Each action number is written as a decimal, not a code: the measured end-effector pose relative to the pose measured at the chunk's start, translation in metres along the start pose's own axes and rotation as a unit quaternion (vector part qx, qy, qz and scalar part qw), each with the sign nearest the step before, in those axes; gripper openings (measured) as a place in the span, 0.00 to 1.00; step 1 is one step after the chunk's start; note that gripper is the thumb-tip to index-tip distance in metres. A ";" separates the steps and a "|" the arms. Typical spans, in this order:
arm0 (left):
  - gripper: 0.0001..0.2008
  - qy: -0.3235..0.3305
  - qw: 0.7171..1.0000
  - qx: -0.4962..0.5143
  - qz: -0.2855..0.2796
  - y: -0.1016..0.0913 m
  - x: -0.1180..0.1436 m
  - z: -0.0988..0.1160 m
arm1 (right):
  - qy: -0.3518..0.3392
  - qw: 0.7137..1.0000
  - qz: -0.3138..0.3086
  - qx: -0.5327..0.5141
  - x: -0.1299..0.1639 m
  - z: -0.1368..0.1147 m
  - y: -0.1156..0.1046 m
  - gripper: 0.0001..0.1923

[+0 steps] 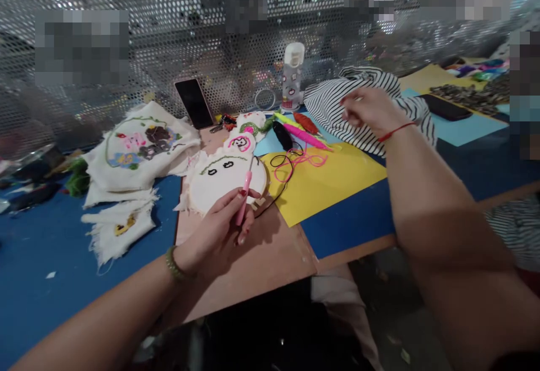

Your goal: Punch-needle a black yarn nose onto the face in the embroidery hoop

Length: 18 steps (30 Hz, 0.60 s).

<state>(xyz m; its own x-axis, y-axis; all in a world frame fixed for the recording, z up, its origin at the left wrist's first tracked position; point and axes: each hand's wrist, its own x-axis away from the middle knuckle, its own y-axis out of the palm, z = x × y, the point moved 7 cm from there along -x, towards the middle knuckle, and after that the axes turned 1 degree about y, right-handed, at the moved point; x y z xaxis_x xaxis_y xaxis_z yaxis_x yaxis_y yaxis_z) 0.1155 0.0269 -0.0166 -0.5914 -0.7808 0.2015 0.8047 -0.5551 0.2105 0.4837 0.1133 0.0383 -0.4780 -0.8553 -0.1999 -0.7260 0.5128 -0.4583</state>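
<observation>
The left hand (221,226) gripped a pink punch needle (243,198), its tip over the embroidery hoop (225,182) at the desk's (50,236) centre. At two o'clock, the right hand (371,111) pinched thread above striped cloth (337,98).

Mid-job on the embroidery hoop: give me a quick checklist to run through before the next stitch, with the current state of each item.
1. Left hand grips the pink punch needle: ok.
2. Needle tip on the hoop fabric: ok, it appears to touch near the upper edge.
3. Right hand steadying the hoop: not ok, it is raised over the striped cloth.
4. Needle threaded: cannot tell.
5. Pink thread and black thread free of the hoop: cannot tell, the loops lie close beside it.
</observation>
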 end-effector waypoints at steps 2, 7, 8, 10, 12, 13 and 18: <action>0.16 0.004 1.000 0.009 -0.009 0.001 0.000 0.000 | 0.021 0.997 -0.026 0.074 -0.005 0.015 0.012 0.08; 0.16 0.017 1.000 0.012 -0.021 -0.001 -0.001 -0.003 | -0.013 0.978 0.016 0.210 -0.015 0.029 0.014 0.09; 0.16 0.018 0.999 0.014 -0.025 -0.001 -0.001 -0.003 | -0.019 0.974 0.020 0.226 -0.015 0.030 0.013 0.10; 0.14 0.017 0.999 0.020 -0.037 0.000 -0.002 -0.005 | -0.028 0.969 0.015 0.245 -0.014 0.030 0.013 0.10; 0.13 0.016 0.998 0.026 -0.049 0.002 -0.002 -0.006 | -0.041 0.966 0.010 0.254 -0.009 0.024 0.018 0.09; 0.13 0.018 0.998 0.028 -0.054 0.002 -0.002 -0.005 | -0.056 0.969 0.005 0.241 -0.004 0.017 0.023 0.09; 0.13 0.010 0.997 0.030 -0.075 0.005 0.000 -0.006 | -0.179 0.976 -0.124 0.002 0.055 -0.044 0.072 0.13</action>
<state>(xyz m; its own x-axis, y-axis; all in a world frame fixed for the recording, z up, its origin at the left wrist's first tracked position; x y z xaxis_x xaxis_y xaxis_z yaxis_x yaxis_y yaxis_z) 0.1194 0.0224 -0.0210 -0.7032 -0.6963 0.1435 0.7021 -0.6485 0.2940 0.3833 0.1065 0.0325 -0.0841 -0.9247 -0.3712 -0.7957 0.2866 -0.5337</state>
